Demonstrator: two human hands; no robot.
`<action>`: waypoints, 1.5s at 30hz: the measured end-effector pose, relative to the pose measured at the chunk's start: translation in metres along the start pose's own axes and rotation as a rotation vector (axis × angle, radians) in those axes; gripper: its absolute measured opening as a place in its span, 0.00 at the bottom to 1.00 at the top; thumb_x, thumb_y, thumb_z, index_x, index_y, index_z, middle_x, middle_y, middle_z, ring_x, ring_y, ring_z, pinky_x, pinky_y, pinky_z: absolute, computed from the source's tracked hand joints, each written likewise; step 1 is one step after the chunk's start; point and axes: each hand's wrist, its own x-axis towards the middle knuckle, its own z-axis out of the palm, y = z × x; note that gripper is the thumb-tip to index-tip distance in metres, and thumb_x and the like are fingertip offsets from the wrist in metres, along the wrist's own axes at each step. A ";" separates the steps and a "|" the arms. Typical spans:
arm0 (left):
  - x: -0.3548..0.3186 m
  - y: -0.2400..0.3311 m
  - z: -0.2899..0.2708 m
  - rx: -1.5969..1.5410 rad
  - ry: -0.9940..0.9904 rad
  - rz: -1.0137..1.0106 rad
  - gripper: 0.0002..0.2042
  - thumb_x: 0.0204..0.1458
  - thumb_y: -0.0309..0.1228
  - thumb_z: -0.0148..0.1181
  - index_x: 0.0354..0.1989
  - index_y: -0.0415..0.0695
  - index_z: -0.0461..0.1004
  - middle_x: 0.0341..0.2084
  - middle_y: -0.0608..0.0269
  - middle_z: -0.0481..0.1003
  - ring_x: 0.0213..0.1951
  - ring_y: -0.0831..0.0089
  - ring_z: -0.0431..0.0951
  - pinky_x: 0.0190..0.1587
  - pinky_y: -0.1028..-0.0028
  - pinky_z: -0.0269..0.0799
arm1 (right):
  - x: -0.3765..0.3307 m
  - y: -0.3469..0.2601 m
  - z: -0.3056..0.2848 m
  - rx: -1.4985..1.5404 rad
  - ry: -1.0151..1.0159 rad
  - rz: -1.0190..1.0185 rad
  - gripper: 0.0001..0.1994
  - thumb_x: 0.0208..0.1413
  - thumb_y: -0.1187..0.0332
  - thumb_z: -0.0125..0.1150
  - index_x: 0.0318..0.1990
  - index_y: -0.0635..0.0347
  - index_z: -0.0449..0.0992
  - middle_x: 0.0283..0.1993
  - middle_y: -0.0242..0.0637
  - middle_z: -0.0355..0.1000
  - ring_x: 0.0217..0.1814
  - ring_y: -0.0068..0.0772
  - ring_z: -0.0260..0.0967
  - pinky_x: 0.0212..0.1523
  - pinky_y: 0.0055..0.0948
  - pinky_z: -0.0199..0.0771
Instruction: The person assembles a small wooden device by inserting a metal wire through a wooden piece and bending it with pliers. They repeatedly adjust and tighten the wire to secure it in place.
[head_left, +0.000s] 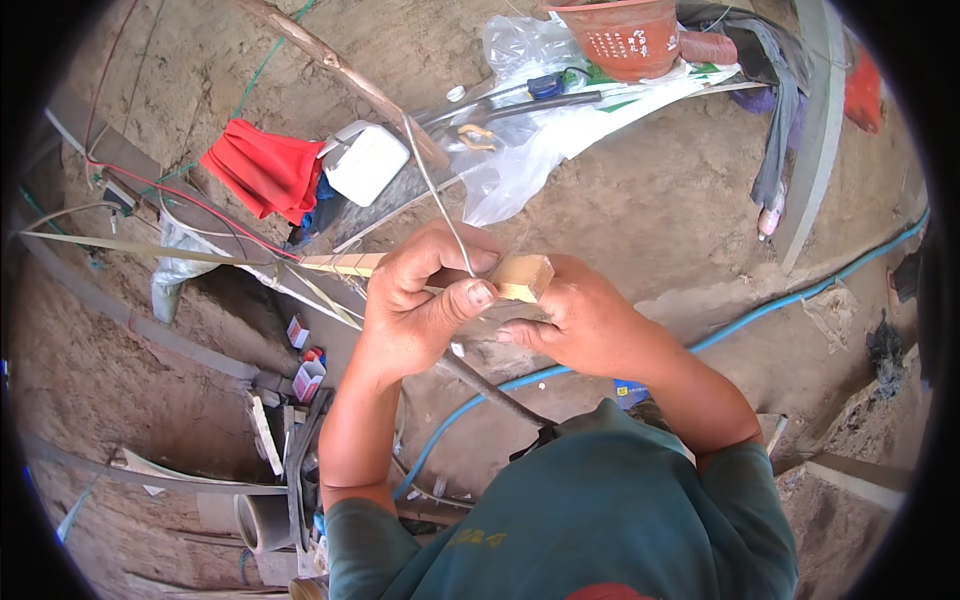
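Observation:
My left hand (425,300) is closed, with thumb and index finger pinching the lower end of a thin grey cord or wire (436,188). The wire runs up from there past a round wooden pole (345,72). A pale wooden bar (526,276) shows its squared end between my hands, and what looks like the same bar reappears left of my left wrist. My right hand (592,318) curls around this end from the right, its thumb below and its other fingers mostly hidden behind the wood.
Beyond my hands lie a white plastic jug (368,165), a red cloth (264,168), clear plastic sheeting (505,185) and a reddish-brown flowerpot (625,40). A blue hose (770,312) crosses the dirt ground. Bamboo strips (130,246) and a red wire (190,175) stretch out at left.

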 end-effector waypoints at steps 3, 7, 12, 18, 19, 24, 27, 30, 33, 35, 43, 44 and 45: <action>-0.001 0.005 0.004 0.086 0.001 0.054 0.12 0.60 0.30 0.71 0.43 0.35 0.77 0.45 0.51 0.80 0.42 0.71 0.83 0.43 0.73 0.81 | -0.001 0.001 -0.012 0.106 -0.079 0.058 0.14 0.59 0.65 0.71 0.48 0.64 0.82 0.38 0.46 0.80 0.40 0.50 0.79 0.42 0.41 0.78; -0.011 0.006 0.005 0.167 0.039 0.114 0.12 0.60 0.33 0.70 0.43 0.36 0.77 0.44 0.49 0.80 0.45 0.66 0.83 0.45 0.69 0.80 | 0.001 0.003 -0.047 0.456 -0.139 0.169 0.12 0.63 0.64 0.70 0.47 0.62 0.85 0.35 0.38 0.83 0.36 0.34 0.80 0.40 0.33 0.80; -0.010 0.015 0.020 0.193 0.067 0.125 0.13 0.61 0.34 0.69 0.42 0.37 0.78 0.44 0.49 0.81 0.46 0.62 0.82 0.46 0.67 0.78 | 0.010 0.004 -0.068 0.901 -0.217 0.367 0.14 0.67 0.65 0.66 0.52 0.66 0.83 0.38 0.38 0.83 0.37 0.28 0.81 0.44 0.31 0.84; 0.003 0.015 0.034 0.240 0.084 0.095 0.12 0.60 0.33 0.69 0.42 0.37 0.78 0.43 0.52 0.81 0.45 0.64 0.82 0.45 0.68 0.78 | -0.018 0.005 -0.037 1.480 -0.137 0.576 0.17 0.67 0.71 0.60 0.60 0.69 0.74 0.48 0.42 0.80 0.47 0.35 0.82 0.47 0.35 0.86; 0.004 0.015 0.037 0.233 0.085 0.096 0.11 0.60 0.32 0.70 0.42 0.37 0.78 0.43 0.51 0.81 0.45 0.64 0.82 0.45 0.68 0.79 | -0.023 0.007 -0.032 1.538 -0.157 0.601 0.18 0.66 0.71 0.64 0.61 0.67 0.73 0.51 0.40 0.79 0.48 0.34 0.80 0.47 0.35 0.86; 0.010 0.012 0.040 0.190 0.092 0.053 0.12 0.59 0.33 0.70 0.43 0.36 0.78 0.44 0.51 0.81 0.46 0.64 0.82 0.46 0.67 0.79 | -0.024 0.004 -0.012 1.709 -0.125 0.622 0.16 0.63 0.72 0.70 0.55 0.65 0.76 0.46 0.36 0.79 0.44 0.30 0.79 0.47 0.33 0.83; 0.017 0.010 0.044 0.164 0.088 0.034 0.13 0.59 0.33 0.70 0.43 0.36 0.78 0.44 0.50 0.81 0.47 0.64 0.82 0.47 0.66 0.78 | -0.021 0.010 0.004 1.787 -0.017 0.624 0.12 0.63 0.68 0.71 0.49 0.63 0.79 0.41 0.32 0.79 0.41 0.26 0.78 0.42 0.31 0.82; 0.019 0.007 0.044 0.191 0.088 0.031 0.13 0.60 0.33 0.70 0.43 0.36 0.78 0.44 0.50 0.81 0.46 0.64 0.81 0.47 0.66 0.78 | -0.022 0.023 -0.007 1.781 0.032 0.618 0.10 0.64 0.67 0.69 0.48 0.62 0.79 0.40 0.32 0.78 0.40 0.26 0.77 0.40 0.30 0.82; 0.022 0.007 0.044 0.196 0.080 0.012 0.12 0.60 0.33 0.70 0.43 0.36 0.78 0.44 0.51 0.81 0.46 0.65 0.81 0.47 0.67 0.77 | -0.022 0.029 -0.014 1.496 0.132 0.475 0.10 0.68 0.63 0.66 0.45 0.61 0.78 0.40 0.32 0.77 0.39 0.25 0.77 0.37 0.29 0.81; 0.022 0.007 0.045 0.201 0.109 -0.015 0.12 0.60 0.33 0.70 0.42 0.36 0.79 0.44 0.51 0.81 0.46 0.65 0.81 0.47 0.67 0.77 | -0.017 0.026 -0.021 1.306 0.185 0.401 0.12 0.70 0.61 0.62 0.44 0.63 0.76 0.41 0.32 0.77 0.39 0.24 0.77 0.35 0.26 0.81; 0.029 0.002 0.044 0.254 0.076 0.032 0.12 0.61 0.34 0.69 0.43 0.37 0.79 0.45 0.50 0.81 0.46 0.64 0.82 0.47 0.67 0.77 | 0.000 0.024 -0.050 1.128 0.167 0.351 0.14 0.71 0.61 0.61 0.47 0.67 0.77 0.35 0.37 0.78 0.30 0.23 0.78 0.29 0.23 0.80; 0.031 0.001 0.045 0.277 0.069 0.042 0.12 0.61 0.34 0.69 0.44 0.37 0.79 0.45 0.50 0.81 0.46 0.64 0.82 0.47 0.67 0.77 | 0.001 0.027 -0.052 1.101 0.169 0.322 0.15 0.71 0.61 0.61 0.46 0.68 0.77 0.33 0.37 0.78 0.29 0.23 0.78 0.29 0.23 0.80; 0.032 0.001 0.045 0.301 0.062 0.052 0.12 0.61 0.34 0.69 0.44 0.37 0.79 0.45 0.50 0.81 0.46 0.63 0.82 0.47 0.66 0.77 | 0.004 0.029 -0.054 1.100 0.149 0.320 0.15 0.71 0.61 0.62 0.46 0.68 0.77 0.32 0.37 0.78 0.28 0.23 0.77 0.29 0.24 0.80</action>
